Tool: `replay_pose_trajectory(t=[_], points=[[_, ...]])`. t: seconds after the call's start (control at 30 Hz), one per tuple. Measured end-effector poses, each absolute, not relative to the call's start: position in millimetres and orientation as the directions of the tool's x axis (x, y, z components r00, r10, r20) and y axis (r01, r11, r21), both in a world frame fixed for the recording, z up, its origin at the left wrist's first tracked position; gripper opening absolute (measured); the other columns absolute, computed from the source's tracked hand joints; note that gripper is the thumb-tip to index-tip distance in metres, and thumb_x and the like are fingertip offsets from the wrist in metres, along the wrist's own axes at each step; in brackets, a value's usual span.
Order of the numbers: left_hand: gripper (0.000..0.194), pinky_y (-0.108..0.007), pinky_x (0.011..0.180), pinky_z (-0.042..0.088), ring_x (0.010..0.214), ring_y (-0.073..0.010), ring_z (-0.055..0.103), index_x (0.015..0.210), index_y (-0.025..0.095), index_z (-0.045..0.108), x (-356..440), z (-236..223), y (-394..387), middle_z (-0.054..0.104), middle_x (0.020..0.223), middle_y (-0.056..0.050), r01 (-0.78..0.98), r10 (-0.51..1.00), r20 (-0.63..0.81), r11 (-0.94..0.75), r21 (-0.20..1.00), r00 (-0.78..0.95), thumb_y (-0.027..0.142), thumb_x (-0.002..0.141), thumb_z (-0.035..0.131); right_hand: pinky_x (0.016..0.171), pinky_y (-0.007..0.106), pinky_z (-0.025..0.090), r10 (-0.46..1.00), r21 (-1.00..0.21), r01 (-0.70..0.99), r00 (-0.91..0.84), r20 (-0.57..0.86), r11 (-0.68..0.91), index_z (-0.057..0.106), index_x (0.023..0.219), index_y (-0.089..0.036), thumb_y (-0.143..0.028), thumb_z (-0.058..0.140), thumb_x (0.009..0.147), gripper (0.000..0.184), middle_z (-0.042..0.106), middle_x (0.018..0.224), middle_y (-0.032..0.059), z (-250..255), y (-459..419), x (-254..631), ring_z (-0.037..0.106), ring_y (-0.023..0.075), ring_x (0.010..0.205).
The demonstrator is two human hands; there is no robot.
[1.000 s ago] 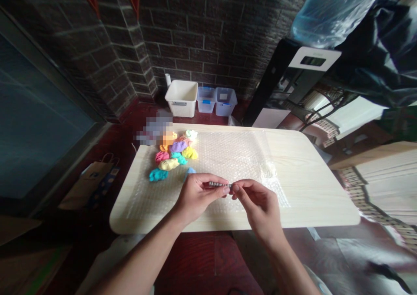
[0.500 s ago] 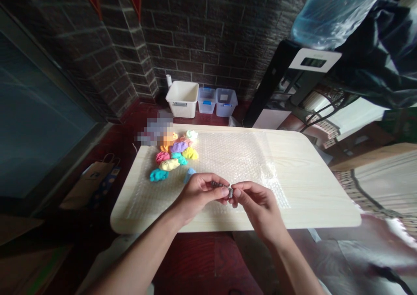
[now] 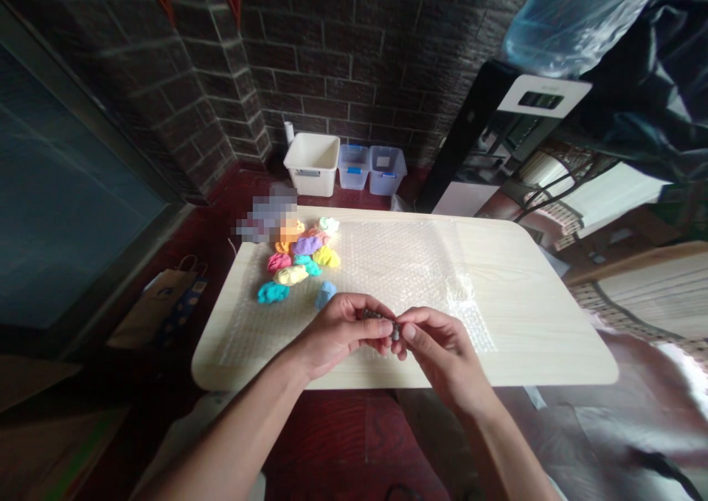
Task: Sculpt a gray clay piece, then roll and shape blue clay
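Small dark-grey segmented strip (image 3: 396, 332) pinched between thumb and fingers of left hand (image 3: 343, 331); exposed end grasped by fingertips of right hand (image 3: 439, 342). Strip held above bubble wrap (image 3: 395, 254), near front edge of wood-grain table (image 3: 536, 294). Surface seen as knobbly, bead-like bumps set in row; middle partly hidden by left thumb; material cannot be told. Light-blue clay-like lump (image 3: 326, 293) placed just beyond left hand; purple lump (image 3: 307, 246) and teal lump (image 3: 273, 292) set farther off.
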State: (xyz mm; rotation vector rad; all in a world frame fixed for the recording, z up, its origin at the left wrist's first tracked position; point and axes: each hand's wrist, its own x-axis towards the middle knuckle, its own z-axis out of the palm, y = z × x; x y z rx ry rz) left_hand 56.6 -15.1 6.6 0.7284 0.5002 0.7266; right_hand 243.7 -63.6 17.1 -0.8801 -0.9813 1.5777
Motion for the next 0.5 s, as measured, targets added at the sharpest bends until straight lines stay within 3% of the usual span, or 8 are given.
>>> replay_pose_trajectory(t=[0.23,0.5], points=[[0.023,-0.027,0.068,0.055,0.072,-0.0178,0.075,0.091,0.011,0.078,57.0,9.9,-15.7,0.079,0.078,-0.009,-0.367,0.716,-0.179,0.537,0.76,0.675,0.026,0.079,0.09,0.061,0.026,0.049,0.967,-0.905,-0.38,-0.233,-0.107,-0.192,0.078,0.088,-0.019,-0.03,0.082,0.092,0.013,0.077,0.073,0.0051,21.9,-61.4,242.3,0.067,0.0153,0.068],[0.03,-0.027,0.071,0.06,0.071,-0.0159,0.075,0.091,0.011,0.079,61.5,2.2,-15.8,0.08,0.079,-0.007,-0.423,0.867,-0.153,0.377,0.824,0.475,0.026,0.072,0.096,0.061,0.027,0.053,0.996,-0.957,-0.287,-0.084,-0.029,-0.052,0.084,0.101,-0.022,-0.03,0.084,0.09,0.013,0.078,0.081,0.0053,13.1,-60.4,241.8,0.066,0.0153,0.068]])
